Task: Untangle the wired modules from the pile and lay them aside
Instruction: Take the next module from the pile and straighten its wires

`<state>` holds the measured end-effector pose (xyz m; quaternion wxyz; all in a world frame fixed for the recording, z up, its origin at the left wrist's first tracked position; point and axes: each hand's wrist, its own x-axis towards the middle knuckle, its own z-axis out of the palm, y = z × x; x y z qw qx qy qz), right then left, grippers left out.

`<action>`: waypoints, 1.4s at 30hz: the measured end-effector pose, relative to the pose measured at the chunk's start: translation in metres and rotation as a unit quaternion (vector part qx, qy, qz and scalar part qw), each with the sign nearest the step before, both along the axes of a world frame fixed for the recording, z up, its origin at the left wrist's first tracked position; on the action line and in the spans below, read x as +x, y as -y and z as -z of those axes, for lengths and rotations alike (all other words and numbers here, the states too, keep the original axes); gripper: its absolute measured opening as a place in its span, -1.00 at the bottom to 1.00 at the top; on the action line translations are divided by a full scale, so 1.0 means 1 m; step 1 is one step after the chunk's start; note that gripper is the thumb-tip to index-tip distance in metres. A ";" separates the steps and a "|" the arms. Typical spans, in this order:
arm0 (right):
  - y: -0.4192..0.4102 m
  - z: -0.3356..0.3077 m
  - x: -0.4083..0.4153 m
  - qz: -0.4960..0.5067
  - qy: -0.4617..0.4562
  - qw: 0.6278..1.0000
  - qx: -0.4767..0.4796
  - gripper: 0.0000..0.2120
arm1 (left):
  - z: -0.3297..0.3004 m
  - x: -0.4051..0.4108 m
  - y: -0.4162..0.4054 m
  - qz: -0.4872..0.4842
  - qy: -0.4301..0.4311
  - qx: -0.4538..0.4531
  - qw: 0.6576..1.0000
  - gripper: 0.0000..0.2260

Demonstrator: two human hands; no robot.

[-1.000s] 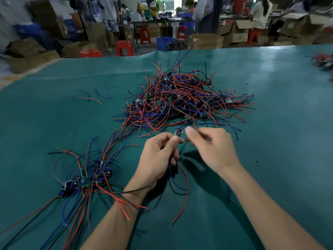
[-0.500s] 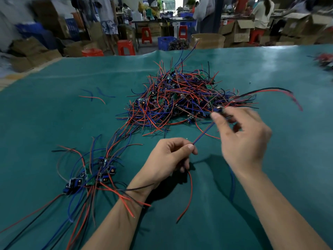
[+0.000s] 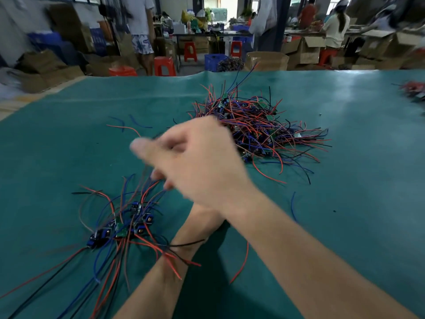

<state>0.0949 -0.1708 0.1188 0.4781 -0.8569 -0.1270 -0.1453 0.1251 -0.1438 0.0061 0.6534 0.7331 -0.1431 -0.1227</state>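
Right hand [image 3: 195, 166] is blurred, fingers curled; can't tell what it holds, and the left hand is hidden behind it. Risk: trailing leads could snag the sorted cluster of blue wired modules [image 3: 128, 224] or the tangled red-blue-black wire pile [image 3: 259, 127], dragging them across the green table mat [image 3: 356, 180].

Your right hand [image 3: 195, 166] crosses over the left forearm [image 3: 170, 268], so the centre lane's blocked. Tangled pile [image 3: 259, 130] fills the far centre-right of the green mat [image 3: 69, 157]. Sorted modules w/ wires [image 3: 124, 226] sprawl front-left, leads running to the near edge. Loose wires sit far-left [image 3: 124, 128] and a stray blue one [image 3: 293, 206] right of your arm. Bare mat lies far left and along the right side, approx. up to a blurred red bundle [image 3: 414, 90] at the edge.
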 end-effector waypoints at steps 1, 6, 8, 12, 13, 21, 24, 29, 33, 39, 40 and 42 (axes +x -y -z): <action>-0.009 0.005 0.006 0.001 -0.015 0.996 -0.086 -0.49 | -0.002 0.000 0.001 -0.006 -0.018 -0.015 1.000 -0.81; 0.025 0.038 0.048 0.116 -0.046 0.934 -0.334 -0.72 | 0.004 -0.001 -0.003 -0.036 0.025 0.022 0.999 -0.66; 0.055 0.052 0.065 0.154 -0.085 0.912 -0.372 -0.80 | 0.004 0.000 -0.003 -0.011 0.033 0.028 0.999 -0.66; 0.100 0.072 0.087 0.148 -0.130 0.877 -0.439 -0.76 | 0.007 0.003 -0.001 -0.001 0.040 0.015 0.999 -0.80; 0.106 0.075 0.089 0.150 -0.125 0.872 -0.448 -0.76 | 0.008 0.003 -0.001 -0.003 0.036 0.010 0.999 -0.81; 0.121 0.089 0.089 0.193 -0.055 0.887 -0.415 -0.89 | 0.006 0.002 -0.002 0.002 0.026 0.000 1.000 -0.84; 0.131 0.086 0.080 0.201 -0.045 0.937 -0.281 -0.91 | 0.007 0.003 -0.002 -0.002 0.019 -0.004 1.000 -0.85; 0.147 0.076 0.047 0.186 -0.015 0.982 0.027 -0.85 | 0.009 0.004 -0.002 -0.002 0.013 -0.016 1.000 -0.87; 0.148 0.073 0.015 0.135 0.018 0.957 0.257 -0.71 | 0.011 0.005 -0.002 -0.005 0.011 -0.024 1.000 -0.86; 0.149 0.076 0.002 0.103 0.042 0.900 0.421 -0.76 | 0.012 0.006 -0.002 -0.025 0.020 -0.041 0.999 -0.86; 0.150 0.074 0.002 0.094 0.034 0.882 0.461 -0.78 | 0.012 0.006 -0.002 -0.029 0.018 -0.046 0.998 -0.86; 0.152 0.075 0.003 0.080 0.013 0.860 0.503 -0.74 | 0.013 0.007 -0.002 -0.025 0.017 -0.043 0.999 -0.87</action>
